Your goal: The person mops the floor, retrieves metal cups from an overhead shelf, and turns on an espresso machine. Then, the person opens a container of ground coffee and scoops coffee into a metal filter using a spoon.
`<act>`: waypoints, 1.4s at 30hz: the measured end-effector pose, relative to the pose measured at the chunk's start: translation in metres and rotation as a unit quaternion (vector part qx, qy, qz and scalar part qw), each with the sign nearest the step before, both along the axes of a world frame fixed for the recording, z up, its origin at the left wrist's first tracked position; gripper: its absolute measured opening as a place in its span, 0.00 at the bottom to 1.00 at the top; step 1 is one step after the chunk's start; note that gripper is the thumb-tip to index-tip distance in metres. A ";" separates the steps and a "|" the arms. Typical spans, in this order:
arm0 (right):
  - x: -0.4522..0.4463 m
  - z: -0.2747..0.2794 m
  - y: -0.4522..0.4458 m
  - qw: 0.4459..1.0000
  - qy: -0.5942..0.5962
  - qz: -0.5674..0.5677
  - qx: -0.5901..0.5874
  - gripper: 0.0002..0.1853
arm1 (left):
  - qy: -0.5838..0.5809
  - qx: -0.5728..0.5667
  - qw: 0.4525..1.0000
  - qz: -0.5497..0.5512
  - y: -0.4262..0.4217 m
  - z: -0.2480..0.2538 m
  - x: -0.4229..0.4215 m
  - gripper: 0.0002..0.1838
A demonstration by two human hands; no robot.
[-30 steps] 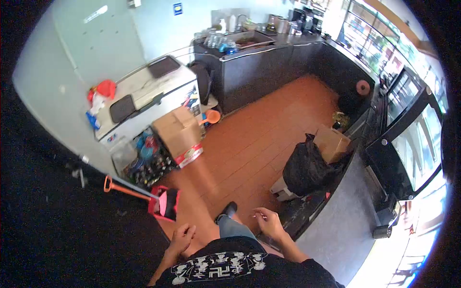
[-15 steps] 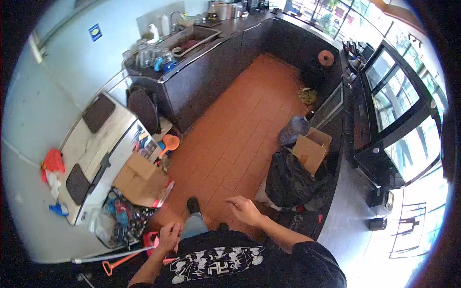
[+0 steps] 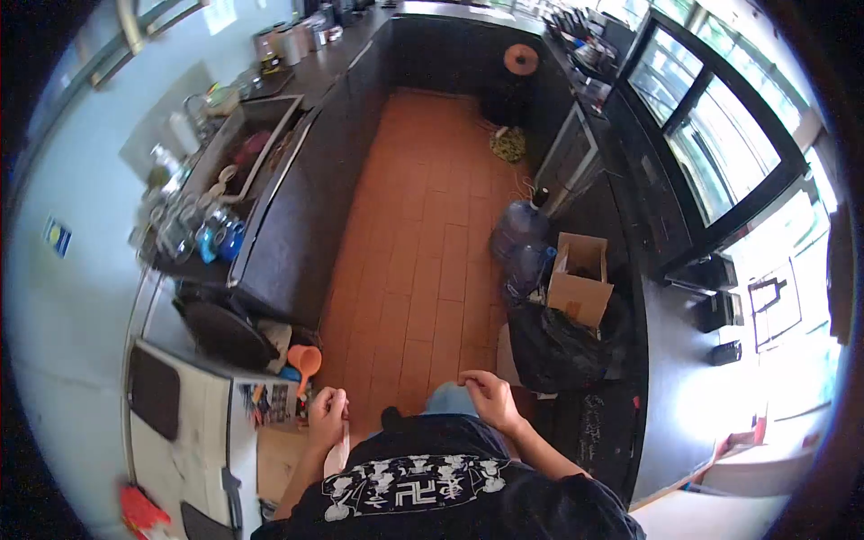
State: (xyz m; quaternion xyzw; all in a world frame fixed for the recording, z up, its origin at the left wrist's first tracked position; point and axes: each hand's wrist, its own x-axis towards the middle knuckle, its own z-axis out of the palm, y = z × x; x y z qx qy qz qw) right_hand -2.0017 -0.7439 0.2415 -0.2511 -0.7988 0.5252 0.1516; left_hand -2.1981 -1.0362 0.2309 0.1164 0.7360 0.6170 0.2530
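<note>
"Anything picked up yet?"

"Not that I see. The orange dipper point(image 3: 307, 362) sits untouched beyond the left hand point(image 3: 329, 416), which looks half-open, empty."

"And the right hand point(image 3: 491, 398)?"

"Likewise half-open, seemingly empty; black bag point(image 3: 556, 358) untouched, cardboard box point(image 3: 578, 301) open beside it."

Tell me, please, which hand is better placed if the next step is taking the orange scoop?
Left, probably: the left hand appears close to the scoop, while the right hand is farther across, nearer the black bag.

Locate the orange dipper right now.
The orange dipper is left of centre in the head view, just beyond the left hand, near the white chest.
</note>
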 end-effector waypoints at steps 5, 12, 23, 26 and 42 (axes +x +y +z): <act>-0.045 0.008 0.049 0.991 -0.026 -0.125 -0.036 0.11 | 0.021 0.062 0.992 -0.110 0.096 -0.006 -0.101 0.16; -0.154 -0.012 0.190 0.989 -0.012 -0.146 -0.013 0.11 | 0.044 0.019 0.986 -0.158 0.262 -0.001 -0.216 0.16; -0.392 0.036 0.378 0.996 0.047 -0.004 0.069 0.10 | 0.012 -0.009 0.997 -0.070 0.394 0.002 -0.372 0.21; -0.452 0.022 0.414 0.995 0.066 0.011 0.073 0.10 | 0.020 -0.025 0.997 -0.068 0.429 -0.013 -0.431 0.20; -0.647 -0.003 0.578 0.986 0.015 -0.166 -0.019 0.10 | 0.072 -0.056 0.961 -0.262 0.700 0.027 -0.727 0.17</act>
